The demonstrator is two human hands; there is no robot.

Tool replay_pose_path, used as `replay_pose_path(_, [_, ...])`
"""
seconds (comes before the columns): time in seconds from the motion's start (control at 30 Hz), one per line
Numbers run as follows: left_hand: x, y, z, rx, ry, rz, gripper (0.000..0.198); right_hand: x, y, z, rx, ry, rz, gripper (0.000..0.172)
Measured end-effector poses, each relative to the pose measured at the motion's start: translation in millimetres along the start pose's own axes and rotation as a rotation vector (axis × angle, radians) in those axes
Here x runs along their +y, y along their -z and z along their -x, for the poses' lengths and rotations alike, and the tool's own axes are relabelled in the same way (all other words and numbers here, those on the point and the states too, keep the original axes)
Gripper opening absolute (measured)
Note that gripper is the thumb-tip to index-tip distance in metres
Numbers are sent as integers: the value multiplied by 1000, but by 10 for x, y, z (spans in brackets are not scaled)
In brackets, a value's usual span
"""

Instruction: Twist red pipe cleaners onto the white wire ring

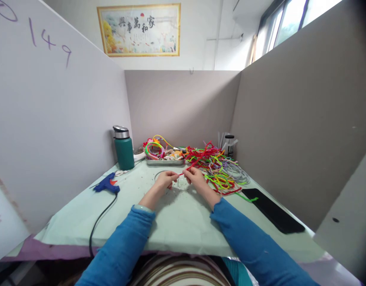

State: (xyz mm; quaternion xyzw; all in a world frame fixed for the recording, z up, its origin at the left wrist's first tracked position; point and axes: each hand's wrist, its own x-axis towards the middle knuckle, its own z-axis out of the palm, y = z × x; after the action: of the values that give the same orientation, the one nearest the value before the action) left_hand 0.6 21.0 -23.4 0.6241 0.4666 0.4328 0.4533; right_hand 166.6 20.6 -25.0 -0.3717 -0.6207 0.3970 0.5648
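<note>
My left hand [166,179] and my right hand [195,176] meet over the middle of the pale green table [177,222]. Both pinch a red pipe cleaner [191,167], which runs up and to the right from my fingers. A thin dark hoop [158,174] lies on the table just behind my left hand. A heap of coloured pipe cleaners [218,169] lies right beside my right hand. Both arms wear blue sleeves.
A metal tray [165,161] with coloured craft bits stands at the back. A green flask [124,148] is at the back left, a blue glue gun [107,184] with its black cord at the left, a black phone [272,210] at the right. Partition walls enclose three sides.
</note>
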Motion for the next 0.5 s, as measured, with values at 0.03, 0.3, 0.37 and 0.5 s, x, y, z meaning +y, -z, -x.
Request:
replay_pose_path(0.03, [5, -2, 4, 2, 0, 9, 33, 0, -3, 3, -8, 5, 28, 29])
replay_pose_path(0.3, [-28, 2, -19, 13, 14, 20, 33, 11, -6, 14, -30, 40, 109, 26])
replay_pose_path(0.37, [-25, 1, -18, 21, 8, 36, 32, 21, -6, 10, -35, 50, 115, 26])
replay_pose_path(0.5, [23, -6, 14, 34, 13, 66, 30, 40, -4, 0, -41, 62, 127, 26])
